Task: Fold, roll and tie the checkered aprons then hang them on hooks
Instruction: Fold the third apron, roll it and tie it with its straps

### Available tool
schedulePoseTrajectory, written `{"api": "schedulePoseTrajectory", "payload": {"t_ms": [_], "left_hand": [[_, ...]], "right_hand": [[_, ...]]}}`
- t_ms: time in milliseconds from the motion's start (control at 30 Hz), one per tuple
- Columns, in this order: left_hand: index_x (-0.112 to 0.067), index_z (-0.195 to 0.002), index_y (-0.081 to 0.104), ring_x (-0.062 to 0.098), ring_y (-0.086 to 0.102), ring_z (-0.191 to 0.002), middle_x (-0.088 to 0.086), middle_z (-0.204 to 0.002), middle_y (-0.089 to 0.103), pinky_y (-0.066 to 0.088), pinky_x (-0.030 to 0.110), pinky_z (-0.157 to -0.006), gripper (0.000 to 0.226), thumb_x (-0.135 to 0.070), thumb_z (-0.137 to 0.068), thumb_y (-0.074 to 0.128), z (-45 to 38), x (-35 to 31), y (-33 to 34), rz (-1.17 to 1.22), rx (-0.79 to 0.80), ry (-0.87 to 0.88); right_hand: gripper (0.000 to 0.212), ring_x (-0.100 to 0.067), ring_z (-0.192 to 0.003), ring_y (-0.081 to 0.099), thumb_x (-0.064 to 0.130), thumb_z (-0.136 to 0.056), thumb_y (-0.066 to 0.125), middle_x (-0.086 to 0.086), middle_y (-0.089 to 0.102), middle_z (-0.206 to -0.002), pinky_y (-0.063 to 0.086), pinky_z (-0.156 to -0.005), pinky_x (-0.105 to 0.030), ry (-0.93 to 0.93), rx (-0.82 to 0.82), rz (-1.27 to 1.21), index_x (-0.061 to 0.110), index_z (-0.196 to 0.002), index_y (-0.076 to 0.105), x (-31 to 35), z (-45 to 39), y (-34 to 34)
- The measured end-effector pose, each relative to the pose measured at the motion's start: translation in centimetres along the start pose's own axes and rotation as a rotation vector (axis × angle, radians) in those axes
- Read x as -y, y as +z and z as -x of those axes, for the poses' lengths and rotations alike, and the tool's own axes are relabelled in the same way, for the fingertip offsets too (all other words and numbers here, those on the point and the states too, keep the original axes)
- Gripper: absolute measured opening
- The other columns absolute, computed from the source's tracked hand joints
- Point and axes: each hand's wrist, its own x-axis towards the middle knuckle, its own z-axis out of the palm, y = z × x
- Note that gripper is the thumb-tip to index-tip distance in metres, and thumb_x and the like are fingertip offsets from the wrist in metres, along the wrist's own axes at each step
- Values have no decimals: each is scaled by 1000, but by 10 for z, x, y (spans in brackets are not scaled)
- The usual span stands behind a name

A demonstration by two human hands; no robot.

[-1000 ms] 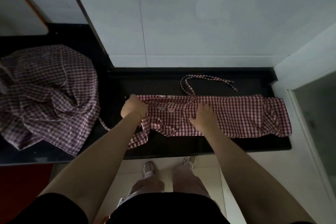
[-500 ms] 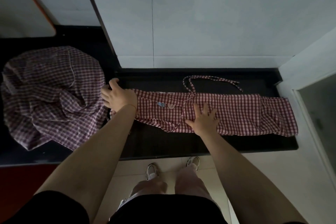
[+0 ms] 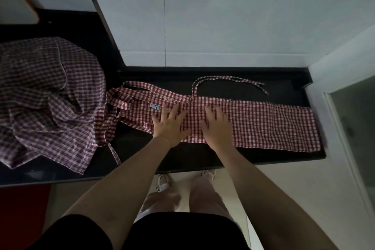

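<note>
- Folded checkered apron (image 3: 253,124) lies as a long strip on the black counter (image 3: 203,158).
- Left hand (image 3: 169,126) and right hand (image 3: 217,128) press flat on it, fingers spread.
- Heap of aprons (image 3: 46,97) sits left.

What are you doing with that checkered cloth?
A person is folding an apron. The folded apron lies as a long strip on the black counter. The left hand and right hand press flat on its middle. It isn't rolled yet. A pile of aprons waits at the left.
</note>
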Motion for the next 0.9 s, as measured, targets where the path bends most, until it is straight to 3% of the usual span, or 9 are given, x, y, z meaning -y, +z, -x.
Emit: {"api": "schedulePoseTrajectory", "payload": {"t_ms": [167,233,400,633,767,833,900], "left_hand": [[-34,-156,2,38,-12,-150,-5,-165,-5,11,65,-116,71,-64,-97,28,-5,3,-4,34,-43,-80],[-34,-156,0,40,-13,-149,-3,-165,-8,11,67,-115,77,-69,-94,30,-3,2,-4,22,-40,-95],[-36,-154,-16,41,-19,-147,-2,-163,-22,8,70,-113,119,-87,-70,52,-1,-1,-1,-34,41,-92],[-36,-153,-17,43,-17,-147,0,-163,-20,11,71,-112,124,-89,-66,53,-5,-19,4,-51,37,-106],[-36,-156,-1,38,-4,-150,-2,-164,-5,16,67,-112,106,-78,-76,56,-2,-25,-1,3,-22,-88],[-33,-151,25,31,17,-145,2,-158,20,25,60,-111,78,-62,-85,58,2,-25,-2,214,-181,-146],[-23,-133,49,27,37,-130,4,-140,41,33,50,-106,47,-43,-91,56,9,-23,-2,405,-376,-277]], "right_hand": [[66,-31,-153,5,61,-100,23,-5,7,-167,11,-119,-56,65,51,100,35,-158,6,-38,6,6],[68,-30,-153,0,63,-99,20,-3,1,-167,9,-120,-57,118,70,112,35,-159,0,-55,6,5],[74,-29,-152,-14,69,-97,16,2,-17,-166,1,-120,-60,241,158,96,38,-155,-17,-99,-3,-5],[76,-29,-152,-15,71,-96,18,3,-18,-165,0,-119,-60,179,190,96,39,-154,-17,-123,-15,-16],[76,-31,-152,-12,65,-98,32,1,-12,-166,2,-119,-62,226,254,46,36,-157,-6,-125,-27,-31],[77,-33,-152,-7,57,-96,45,-3,-4,-167,5,-119,-63,263,238,2,28,-157,8,-108,-32,-44],[73,-32,-153,1,47,-94,52,-8,8,-166,7,-118,-60,195,111,-11,19,-154,22,-78,-33,-49]]}}
